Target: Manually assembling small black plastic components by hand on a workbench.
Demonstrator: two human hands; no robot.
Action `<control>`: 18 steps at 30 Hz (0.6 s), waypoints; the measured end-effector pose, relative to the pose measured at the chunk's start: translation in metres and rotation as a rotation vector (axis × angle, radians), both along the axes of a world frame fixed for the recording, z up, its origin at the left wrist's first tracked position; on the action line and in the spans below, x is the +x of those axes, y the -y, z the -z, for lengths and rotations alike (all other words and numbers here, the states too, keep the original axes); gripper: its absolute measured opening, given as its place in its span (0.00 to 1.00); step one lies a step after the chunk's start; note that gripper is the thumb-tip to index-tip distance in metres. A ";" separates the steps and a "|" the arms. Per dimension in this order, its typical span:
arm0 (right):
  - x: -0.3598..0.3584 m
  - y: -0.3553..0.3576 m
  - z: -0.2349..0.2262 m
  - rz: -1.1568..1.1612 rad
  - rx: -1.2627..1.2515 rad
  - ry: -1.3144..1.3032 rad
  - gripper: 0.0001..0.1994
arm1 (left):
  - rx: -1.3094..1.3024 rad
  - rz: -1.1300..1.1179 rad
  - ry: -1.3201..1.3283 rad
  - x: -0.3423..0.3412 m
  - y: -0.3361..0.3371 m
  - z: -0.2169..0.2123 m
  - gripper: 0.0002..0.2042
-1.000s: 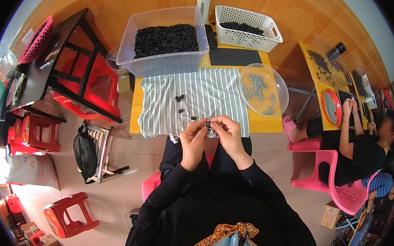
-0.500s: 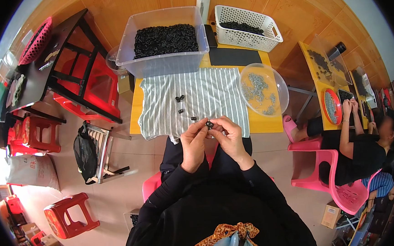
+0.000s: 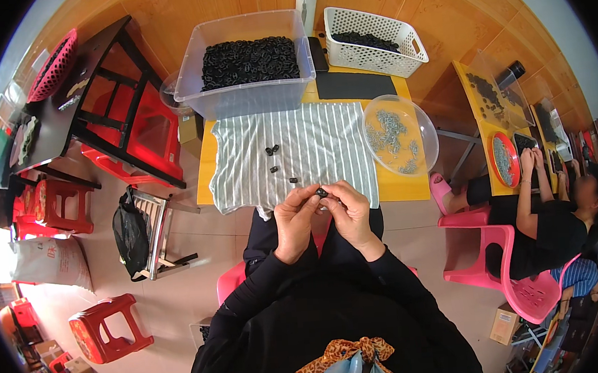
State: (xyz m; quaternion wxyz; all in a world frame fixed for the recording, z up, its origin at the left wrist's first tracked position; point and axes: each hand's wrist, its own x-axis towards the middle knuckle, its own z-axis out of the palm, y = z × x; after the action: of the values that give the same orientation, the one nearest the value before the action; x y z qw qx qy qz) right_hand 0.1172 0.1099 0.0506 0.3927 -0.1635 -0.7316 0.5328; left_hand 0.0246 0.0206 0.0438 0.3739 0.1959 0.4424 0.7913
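Between the fingertips of both hands is a small black plastic part [image 3: 321, 192], held just over the near edge of a striped grey-and-white cloth [image 3: 324, 143]. My left hand [image 3: 296, 218] pinches it from the left, and my right hand [image 3: 349, 214] grips it from the right. The fingers cover much of the part, so its exact kind does not show. On the cloth lie several similar loose black parts [image 3: 274, 169], one of them close to my left fingertips. A clear round tray [image 3: 429, 139] with small silvery metal pieces [image 3: 392, 130] sits right of the cloth.
Behind the cloth stands a clear plastic bin [image 3: 258, 99] full of black parts. A white basket [image 3: 373, 51], a white bottle [image 3: 307, 9] and a dark flat sheet [image 3: 354, 84] are at the back. To the right, a co-worker [image 3: 551, 224] sits on a pink chair [image 3: 502, 269].
My hands have stayed nearly in place while the black part between my fingertips has turned and shifted slightly right. The loose parts on the cloth lie as before.
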 end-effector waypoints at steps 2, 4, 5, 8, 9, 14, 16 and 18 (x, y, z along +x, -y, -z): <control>-0.001 0.003 -0.001 0.012 0.030 0.005 0.10 | 0.029 -0.007 0.001 0.002 0.001 0.000 0.11; -0.001 0.007 -0.005 0.025 0.028 -0.036 0.10 | 0.058 -0.015 0.003 0.004 0.002 -0.001 0.11; -0.001 0.008 -0.008 0.023 0.027 -0.036 0.10 | 0.055 -0.026 -0.015 0.005 0.002 -0.002 0.10; 0.000 0.012 -0.012 0.087 0.154 -0.046 0.09 | 0.045 -0.039 -0.024 0.009 0.003 -0.009 0.10; 0.001 0.012 -0.010 0.109 0.196 -0.050 0.09 | 0.038 -0.042 -0.015 0.011 0.002 -0.010 0.10; 0.003 0.016 -0.007 0.158 0.265 -0.044 0.07 | 0.022 -0.033 0.017 0.014 0.004 -0.007 0.10; 0.002 0.015 -0.003 0.022 -0.178 -0.010 0.07 | 0.006 -0.022 -0.007 0.010 0.004 -0.004 0.11; 0.003 -0.005 0.000 -0.060 -0.419 0.156 0.06 | -0.027 -0.003 0.058 0.003 0.005 0.002 0.15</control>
State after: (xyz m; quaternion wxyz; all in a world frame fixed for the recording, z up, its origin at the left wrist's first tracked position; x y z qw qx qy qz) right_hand 0.1204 0.1152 0.0502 0.2762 -0.2605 -0.6375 0.6703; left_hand 0.0273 0.0153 0.0416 0.3880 0.1671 0.4425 0.7911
